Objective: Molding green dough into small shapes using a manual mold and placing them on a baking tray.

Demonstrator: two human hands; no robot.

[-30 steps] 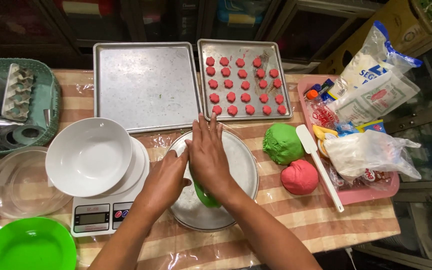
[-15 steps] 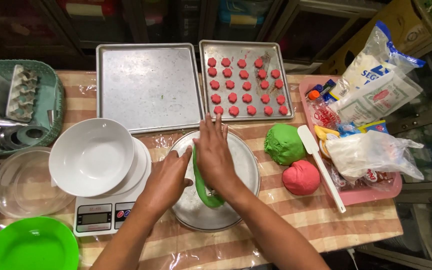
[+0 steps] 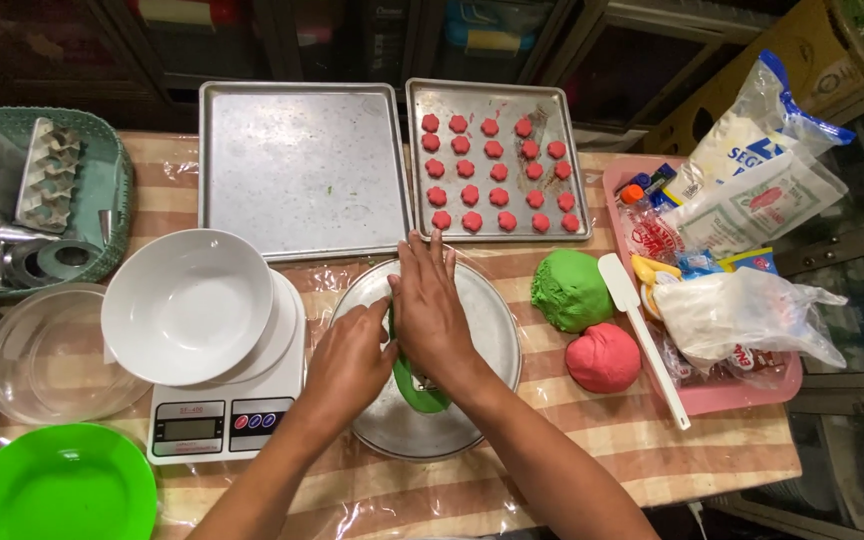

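My right hand (image 3: 430,310) lies flat, palm down, on a strip of green dough (image 3: 422,388) that sits on a round metal plate (image 3: 487,320). My left hand (image 3: 350,355) presses against the dough's left side, fingers curled, touching the right hand. Most of the dough is hidden under the hands; only its near end shows. A green dough ball (image 3: 569,290) and a pink dough ball (image 3: 603,357) rest on the table to the right of the plate. Beyond, one baking tray (image 3: 497,160) holds rows of small pink dough pieces, and a second tray (image 3: 302,165) is bare.
A white bowl (image 3: 187,305) sits on a kitchen scale (image 3: 217,425) at left, with a clear bowl (image 3: 37,355) and green plate (image 3: 57,485) nearby. A white spatula (image 3: 642,335) leans on a pink tray (image 3: 742,390) of bags. A teal basket (image 3: 102,195) stands far left.
The right hand has slid back and forth over the green dough, which has lengthened from a lump into a strip toward me. The left hand stays beside it.
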